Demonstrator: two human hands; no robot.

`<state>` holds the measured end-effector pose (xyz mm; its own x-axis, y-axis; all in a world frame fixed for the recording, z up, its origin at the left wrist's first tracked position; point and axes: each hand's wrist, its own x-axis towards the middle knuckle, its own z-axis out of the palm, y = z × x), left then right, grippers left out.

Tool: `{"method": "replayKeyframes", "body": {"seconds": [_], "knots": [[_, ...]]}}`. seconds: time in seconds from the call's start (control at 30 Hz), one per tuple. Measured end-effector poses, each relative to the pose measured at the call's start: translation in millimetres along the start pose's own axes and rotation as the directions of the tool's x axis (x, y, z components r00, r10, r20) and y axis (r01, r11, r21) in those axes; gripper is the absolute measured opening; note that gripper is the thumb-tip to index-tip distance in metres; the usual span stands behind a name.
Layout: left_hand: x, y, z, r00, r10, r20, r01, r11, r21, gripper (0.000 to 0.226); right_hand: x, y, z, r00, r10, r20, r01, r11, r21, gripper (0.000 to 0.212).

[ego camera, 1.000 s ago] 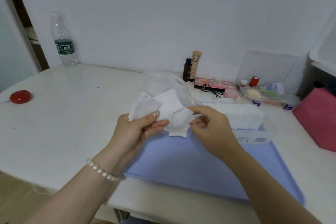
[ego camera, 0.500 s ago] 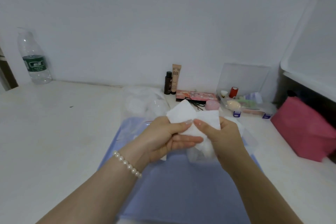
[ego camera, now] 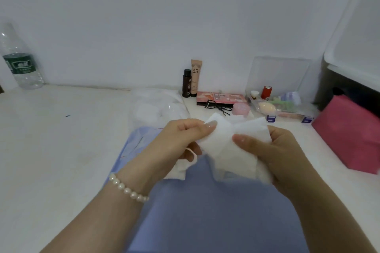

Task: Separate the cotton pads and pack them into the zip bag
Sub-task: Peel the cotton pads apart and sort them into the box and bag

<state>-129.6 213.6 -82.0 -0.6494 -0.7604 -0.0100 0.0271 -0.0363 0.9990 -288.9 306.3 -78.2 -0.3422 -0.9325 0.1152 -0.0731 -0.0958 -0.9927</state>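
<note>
Over the mat, both hands now pinch the pads apart; bag left at eleven o'clock, probably partly filled.

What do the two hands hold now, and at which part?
Both hold the white cotton pads. The left hand pinches the upper left edge with thumb and fingers; the right hand grips the right side.

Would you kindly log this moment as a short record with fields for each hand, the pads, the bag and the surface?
left hand: pinches cotton pads by their left edge
right hand: grips the same pads from the right
pads: held above the blue mat
zip bag: on the table, behind the hands, not held
</note>
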Motion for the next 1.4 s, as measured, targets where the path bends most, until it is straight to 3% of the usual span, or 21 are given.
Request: {"method": "replayKeyframes", "body": {"seconds": [0.1, 0.2, 0.33, 0.5, 0.63, 0.73, 0.83, 0.97, 1.17, 1.4], "knots": [[-2.0, 1.0, -5.5, 0.994, -0.016, 0.108, 0.026, 0.996, -0.088, 0.034, -2.4, -1.6, -0.5, 0.986, 0.082, 0.145, -0.078, 0.996, -0.034, 0.026], [-7.0, -0.5, 1.2, 0.981, -0.060, 0.182, 0.082, 0.990, -0.114, 0.015, -1.7, 1.0, 0.0, 0.986, 0.080, 0.146, -0.076, 0.997, -0.030, 0.029], [-2.9, -8.8, 9.7, 0.998, -0.053, 0.013, 0.055, 0.974, -0.219, 0.018, 2.1, 5.2, -0.2, 0.998, 0.046, 0.038, -0.048, 0.998, 0.037, 0.030], [1.1, -12.1, 18.9, 0.988, -0.022, -0.155, -0.053, 0.887, -0.459, 0.012, 6.8, 5.2, -2.4, 0.985, 0.033, -0.169, 0.024, 0.945, 0.326, 0.030], [1.8, -21.6, 28.3, 0.976, -0.034, -0.215, -0.080, 0.863, -0.498, 0.012, 1.3, 4.3, 14.9, 0.980, -0.070, -0.187, 0.151, 0.874, 0.462, 0.041], [1.7, -28.2, 35.2, 0.978, -0.012, -0.210, -0.098, 0.858, -0.505, 0.032, -3.2, 17.9, 34.0, 0.969, -0.105, -0.223, 0.182, 0.915, 0.361, 0.031], [0.3, -29.2, 39.2, 0.984, -0.019, -0.176, -0.077, 0.848, -0.524, 0.030, -5.5, 27.0, 44.4, 0.942, -0.154, -0.299, 0.219, 0.955, 0.199, 0.062], [-0.5, -25.7, 36.6, 0.996, -0.085, -0.025, 0.054, 0.800, -0.597, 0.039, -4.9, 26.0, 43.4, 0.889, -0.274, -0.366, 0.298, 0.954, 0.010, 0.044], [-3.0, -18.3, 33.0, 0.983, -0.164, 0.082, 0.176, 0.706, -0.686, 0.057, -3.8, 30.1, 43.6, 0.846, -0.362, -0.391, 0.353, 0.930, -0.097, 0.036], [-5.5, -16.6, 36.1, 0.986, -0.065, 0.153, 0.155, 0.689, -0.708, 0.075, -4.7, 32.7, 45.1, 0.826, -0.396, -0.402, 0.369, 0.918, -0.145, 0.037]]}}
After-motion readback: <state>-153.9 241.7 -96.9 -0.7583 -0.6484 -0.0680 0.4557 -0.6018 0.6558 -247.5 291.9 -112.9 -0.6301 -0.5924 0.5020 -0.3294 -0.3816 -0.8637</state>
